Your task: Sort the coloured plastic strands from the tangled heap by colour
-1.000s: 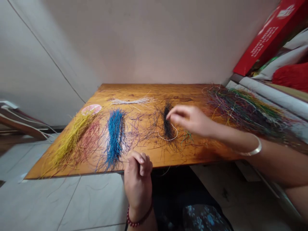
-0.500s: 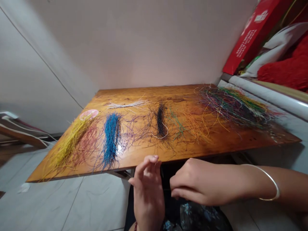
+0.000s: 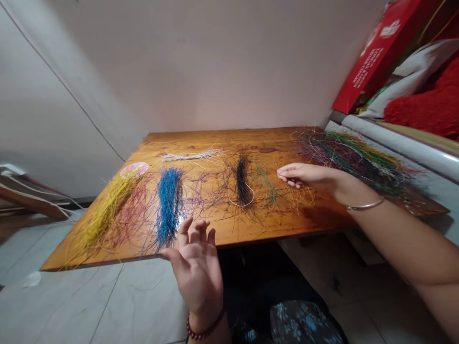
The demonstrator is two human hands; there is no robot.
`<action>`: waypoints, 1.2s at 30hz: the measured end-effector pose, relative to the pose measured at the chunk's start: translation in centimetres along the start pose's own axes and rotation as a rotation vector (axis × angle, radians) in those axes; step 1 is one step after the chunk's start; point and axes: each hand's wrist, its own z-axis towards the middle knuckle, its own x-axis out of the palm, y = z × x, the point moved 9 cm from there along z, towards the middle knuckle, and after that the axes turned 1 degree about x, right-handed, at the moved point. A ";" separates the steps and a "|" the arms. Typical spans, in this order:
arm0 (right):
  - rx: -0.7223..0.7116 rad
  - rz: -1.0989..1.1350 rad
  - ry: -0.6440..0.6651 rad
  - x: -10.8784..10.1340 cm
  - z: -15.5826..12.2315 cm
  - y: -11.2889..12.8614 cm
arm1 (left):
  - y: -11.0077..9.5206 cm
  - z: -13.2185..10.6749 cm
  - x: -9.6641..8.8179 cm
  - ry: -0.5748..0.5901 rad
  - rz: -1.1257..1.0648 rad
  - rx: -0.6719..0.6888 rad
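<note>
My left hand (image 3: 199, 270) is palm up at the table's front edge, fingers apart and slightly curled, just below a bundle of blue strands (image 3: 168, 205). Thumb and fingers of my right hand (image 3: 301, 176) are pinched together above some orange strands (image 3: 299, 198); whatever they hold, if anything, is too fine to see. Left of that hand lie a few green strands (image 3: 268, 188) and a black bundle (image 3: 241, 177) with one curved white strand (image 3: 247, 204) across it. Beyond my right wrist is a tangled multicoloured heap (image 3: 351, 155), partly hidden by my arm.
Yellow strands (image 3: 107, 208), red strands (image 3: 132, 215), purple strands (image 3: 197, 188) and a white bundle (image 3: 195, 155) are spread over the wooden table (image 3: 229, 224). A pink round sticker (image 3: 134, 169) is at left. A red box (image 3: 362, 62) and red cloth (image 3: 426, 105) stand at right.
My right hand has moved forward from the table's front edge to above the orange strands. My left hand has shifted left and its fingers have spread.
</note>
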 end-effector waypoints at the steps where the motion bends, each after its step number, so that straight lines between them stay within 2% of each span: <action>1: 0.016 0.011 0.064 0.4 0.5 -0.6 | 0.1 0.0 -0.1 0.001 -0.003 -0.007; 6: 0.030 -0.064 0.261 2.0 2.6 -2.0 | 0.5 0.2 -0.2 -0.004 -0.007 -0.035; 10: 0.082 -0.215 0.302 2.6 4.8 -2.9 | 0.6 0.5 -0.3 -0.019 -0.013 -0.047; 16: 0.125 -0.317 0.042 2.3 8.0 -3.2 | 0.8 0.9 -0.7 -0.027 -0.025 -0.061; 22: 0.053 -0.414 -0.204 0.7 8.5 -1.8 | 0.8 1.4 -1.0 -0.038 -0.055 -0.079; 26: 0.026 -0.395 -0.286 -0.6 8.2 -1.2 | 0.8 1.7 -1.2 -0.033 -0.060 -0.074; 29: 0.023 -0.504 -0.340 -1.1 8.0 -1.2 | 1.2 1.8 -1.2 -0.030 -0.060 -0.083; 32: 0.003 -0.576 -0.377 -0.8 8.0 -1.4 | 1.5 1.9 -1.1 -0.025 -0.061 -0.094; 36: -0.018 -0.552 -0.396 -0.1 8.6 -2.0 | 1.6 1.8 -0.9 -0.020 -0.080 -0.105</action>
